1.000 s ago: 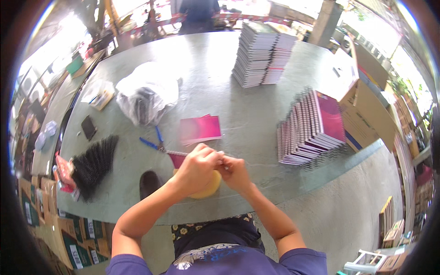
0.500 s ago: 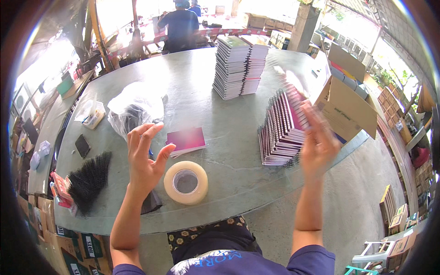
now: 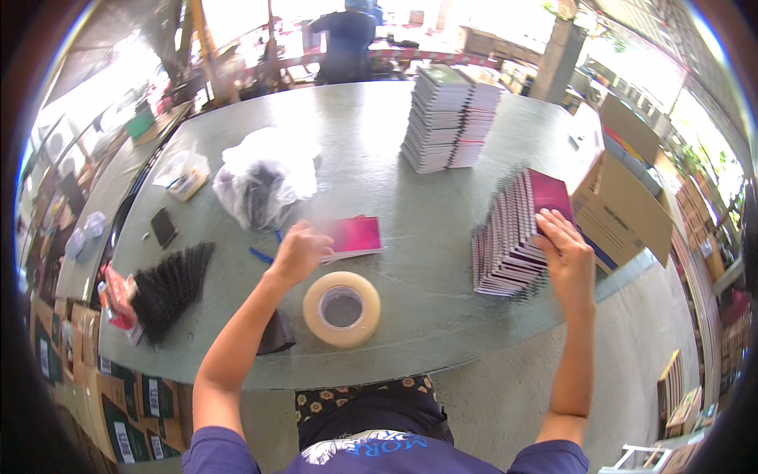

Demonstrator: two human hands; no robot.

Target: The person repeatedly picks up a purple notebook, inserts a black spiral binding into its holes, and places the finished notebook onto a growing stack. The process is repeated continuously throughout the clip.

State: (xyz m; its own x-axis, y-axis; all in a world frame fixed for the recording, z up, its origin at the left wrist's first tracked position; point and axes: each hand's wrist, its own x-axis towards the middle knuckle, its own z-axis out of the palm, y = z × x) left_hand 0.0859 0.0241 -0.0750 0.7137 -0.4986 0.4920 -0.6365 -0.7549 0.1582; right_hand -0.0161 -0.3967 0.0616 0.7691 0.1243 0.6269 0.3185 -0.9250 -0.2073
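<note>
My left hand (image 3: 297,254) has its fingers curled together at the left edge of a small pile of magenta covers or pages (image 3: 355,236); whatever may be between the fingertips is hidden. My right hand (image 3: 565,251) lies with fingers stretched out along the right side of a leaning stack of spiral-bound notebooks (image 3: 505,249). The top notebook (image 3: 549,194) has a magenta cover. Just below my left hand, a large roll of clear tape (image 3: 314,322) lies flat. A blue pen-like object (image 3: 260,255) is beside my left wrist.
Farther back stands a tall double stack of notebooks (image 3: 434,118). An open cardboard box (image 3: 624,209) is at the right edge of the grey table (image 3: 418,292). A plastic bag (image 3: 264,182), black spiral coils (image 3: 172,291) and a small tub (image 3: 188,180) are left. Beyond the table is another person (image 3: 347,43).
My left hand has come down from an open pose above the table to the magenta pile, its fingers curling. The blurred notebook by my right hand now rests on the leaning stack. The view has shifted.
</note>
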